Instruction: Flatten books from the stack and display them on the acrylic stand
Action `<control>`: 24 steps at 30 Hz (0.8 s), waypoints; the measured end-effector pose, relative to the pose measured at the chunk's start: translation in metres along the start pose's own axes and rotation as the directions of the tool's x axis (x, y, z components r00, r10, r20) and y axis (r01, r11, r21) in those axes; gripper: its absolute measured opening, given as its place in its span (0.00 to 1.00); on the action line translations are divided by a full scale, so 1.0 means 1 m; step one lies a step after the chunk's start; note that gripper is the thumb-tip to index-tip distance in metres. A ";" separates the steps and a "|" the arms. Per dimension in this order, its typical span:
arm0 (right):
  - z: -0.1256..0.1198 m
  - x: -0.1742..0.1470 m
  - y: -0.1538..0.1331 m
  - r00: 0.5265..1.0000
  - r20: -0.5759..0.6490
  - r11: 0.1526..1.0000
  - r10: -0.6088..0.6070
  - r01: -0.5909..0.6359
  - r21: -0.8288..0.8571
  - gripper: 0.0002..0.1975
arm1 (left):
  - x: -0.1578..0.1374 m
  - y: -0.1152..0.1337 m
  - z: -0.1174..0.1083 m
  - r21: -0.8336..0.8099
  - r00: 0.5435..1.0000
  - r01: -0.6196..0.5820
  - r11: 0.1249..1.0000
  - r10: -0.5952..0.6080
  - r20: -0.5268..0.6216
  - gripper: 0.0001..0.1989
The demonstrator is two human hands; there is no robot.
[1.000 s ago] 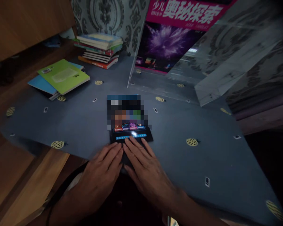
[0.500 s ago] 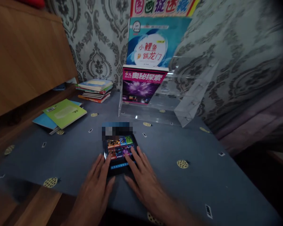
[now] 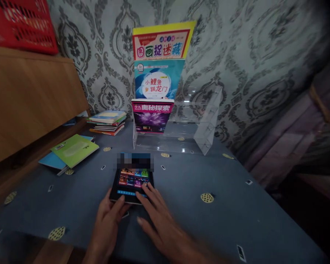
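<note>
A black book (image 3: 129,185) with a grid of small coloured pictures and a blue strip lies at the table's front middle. Its far end is blurred out by pixels. My left hand (image 3: 108,216) holds its near left corner, thumb on the cover and fingers at the edge and underneath. My right hand (image 3: 156,211) rests on its near right part with fingers stretched out and apart, thumb off the book. Beyond it stands a clear plastic book rack (image 3: 206,128). On its left side are a purple-and-black book (image 3: 151,119), a blue book (image 3: 158,79) and a yellow-edged book (image 3: 161,44), one above another.
A green book (image 3: 77,148) overlaps a blue one (image 3: 51,161) on the left of the table (image 3: 181,227). Behind them is a stack of books (image 3: 107,123). A wooden cabinet (image 3: 33,91) bearing a red basket (image 3: 24,25) borders the left; a curtain (image 3: 297,117) hangs at right.
My left hand has gone from lying flat on the book to gripping its near left corner, which looks slightly raised. My right hand stays on the cover. The view has tilted up, showing the red basket.
</note>
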State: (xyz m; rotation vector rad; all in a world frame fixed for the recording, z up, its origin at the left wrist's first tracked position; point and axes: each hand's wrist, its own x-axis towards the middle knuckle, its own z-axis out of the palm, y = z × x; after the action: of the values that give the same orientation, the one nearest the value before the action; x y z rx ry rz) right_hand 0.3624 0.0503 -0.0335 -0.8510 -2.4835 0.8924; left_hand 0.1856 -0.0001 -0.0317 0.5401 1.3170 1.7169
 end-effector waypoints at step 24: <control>-0.056 0.041 0.084 0.871 -0.491 0.992 -0.018 -0.047 -0.120 0.22 | -0.038 -0.002 0.001 0.523 0.457 -0.754 -0.397 0.255 0.852 0.18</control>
State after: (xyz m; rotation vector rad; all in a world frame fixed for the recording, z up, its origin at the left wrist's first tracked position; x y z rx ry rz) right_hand 0.3952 0.1535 -0.0434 -0.9958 -2.0983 0.4438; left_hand 0.2064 -0.0309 -0.0268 2.7945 1.9513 0.6043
